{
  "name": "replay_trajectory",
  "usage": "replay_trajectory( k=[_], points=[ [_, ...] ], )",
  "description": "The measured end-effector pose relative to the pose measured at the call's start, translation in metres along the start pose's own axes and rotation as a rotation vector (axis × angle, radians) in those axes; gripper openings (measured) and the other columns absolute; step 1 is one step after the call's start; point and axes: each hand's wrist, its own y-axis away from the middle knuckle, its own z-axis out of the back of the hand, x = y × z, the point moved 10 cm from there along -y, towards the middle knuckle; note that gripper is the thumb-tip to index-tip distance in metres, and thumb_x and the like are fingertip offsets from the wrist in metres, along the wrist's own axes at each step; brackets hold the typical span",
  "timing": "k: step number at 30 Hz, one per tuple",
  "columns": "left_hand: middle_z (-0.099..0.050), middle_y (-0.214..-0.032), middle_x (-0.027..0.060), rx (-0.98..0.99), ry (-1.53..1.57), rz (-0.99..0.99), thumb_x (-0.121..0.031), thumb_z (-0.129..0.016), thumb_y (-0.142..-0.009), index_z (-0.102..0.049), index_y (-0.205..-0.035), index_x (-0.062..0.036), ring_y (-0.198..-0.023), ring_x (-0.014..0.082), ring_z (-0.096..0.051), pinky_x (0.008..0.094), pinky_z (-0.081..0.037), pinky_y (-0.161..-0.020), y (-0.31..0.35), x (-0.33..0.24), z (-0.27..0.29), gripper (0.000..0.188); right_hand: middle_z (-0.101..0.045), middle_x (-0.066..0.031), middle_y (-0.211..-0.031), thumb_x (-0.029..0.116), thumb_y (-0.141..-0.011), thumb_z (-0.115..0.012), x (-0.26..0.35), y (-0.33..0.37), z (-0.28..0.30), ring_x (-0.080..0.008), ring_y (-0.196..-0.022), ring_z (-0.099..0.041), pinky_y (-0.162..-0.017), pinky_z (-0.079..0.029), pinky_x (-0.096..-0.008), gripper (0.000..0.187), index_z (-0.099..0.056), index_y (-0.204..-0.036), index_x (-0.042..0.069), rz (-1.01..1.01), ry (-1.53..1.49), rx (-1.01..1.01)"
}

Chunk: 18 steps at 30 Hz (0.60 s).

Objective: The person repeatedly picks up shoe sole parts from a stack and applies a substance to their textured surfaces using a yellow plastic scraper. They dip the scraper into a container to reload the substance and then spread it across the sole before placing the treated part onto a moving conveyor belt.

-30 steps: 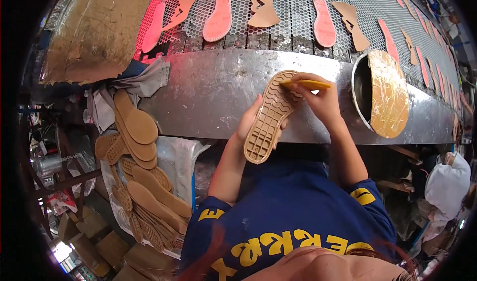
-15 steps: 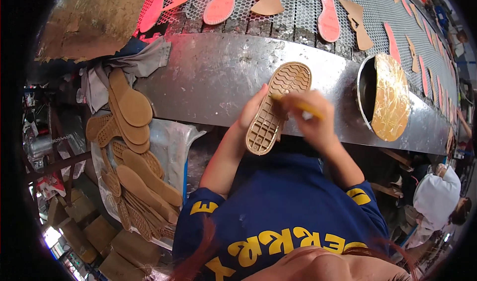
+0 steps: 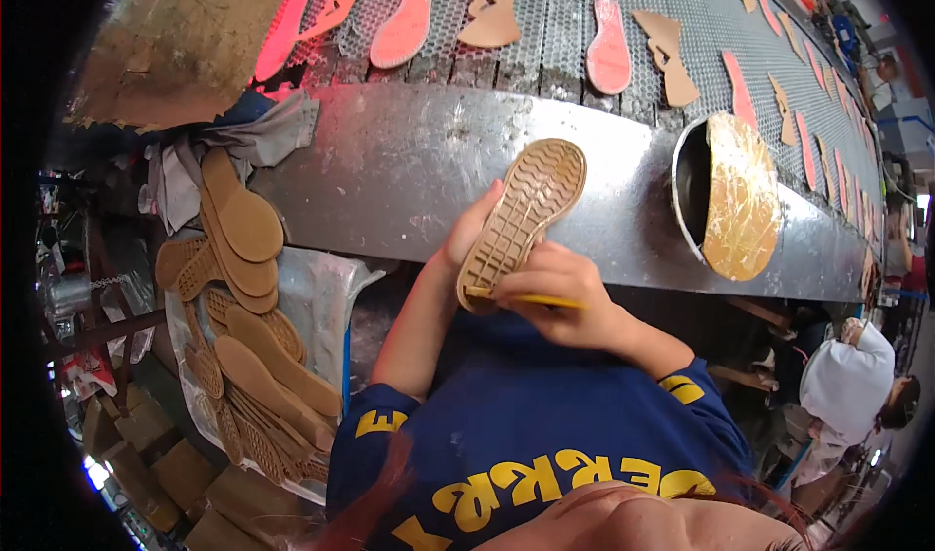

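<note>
A tan shoe sole (image 3: 523,220), tread side up, is tilted in front of me at the near edge of the metal ledge. My left hand (image 3: 471,232) grips it along its left side, thumb on the edge. Closed around a thin yellow brush (image 3: 548,300), my right hand (image 3: 563,291) is by the sole's near, heel end. The brush tip lies at the heel's grid pattern, and the wavy forefoot tread shines. To the right, a round metal pot (image 3: 691,189) is half covered by a glossy tan lid (image 3: 742,201).
A conveyor mesh (image 3: 550,25) beyond the ledge (image 3: 390,162) carries pink insoles (image 3: 610,50) and tan cut-out pieces (image 3: 670,59). More tan soles (image 3: 278,371) are piled at my left on a plastic-covered surface, beside a grey cloth (image 3: 243,132). Another person (image 3: 847,385) is at far right.
My right hand has brought the brush from the middle of the sole down to its heel end. The sole now tilts a little more to the right. The whole view has shifted slightly.
</note>
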Motion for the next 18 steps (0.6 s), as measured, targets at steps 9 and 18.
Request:
replay_trajectory(
  k=[9, 18],
  points=[
    [-0.064, -0.094, 0.0213, 0.063, -0.388, -0.232, -0.060, -0.020, -0.098, -0.042, -0.136, -0.0046, -0.060, 0.0339, -0.067, 0.0435, -0.059, -0.051, 0.013, -0.014, -0.029, 0.071, -0.064, -0.0126, -0.079, -0.010, -0.074, -0.071, -0.009, 0.049, 0.110, -0.0260, -0.067, -0.059, -0.060, -0.048, -0.0336, 0.020, -0.066, -0.091, -0.001, 0.218, 0.715, -0.798],
    [-0.067, -0.092, 0.0082, -0.008, -0.288, -1.094, -0.038, -0.035, -0.102, -0.059, -0.113, -0.0028, -0.083, 0.0217, -0.066, 0.0351, -0.056, -0.071, 0.006, -0.323, -0.151, 0.044, -0.068, -0.0109, -0.083, -0.006, -0.074, -0.073, -0.016, 0.051, 0.088, -0.0229, -0.070, -0.064, -0.062, -0.051, -0.0303, 0.018, -0.069, -0.088, 0.003, 0.139, 0.536, -0.657]
  ],
)
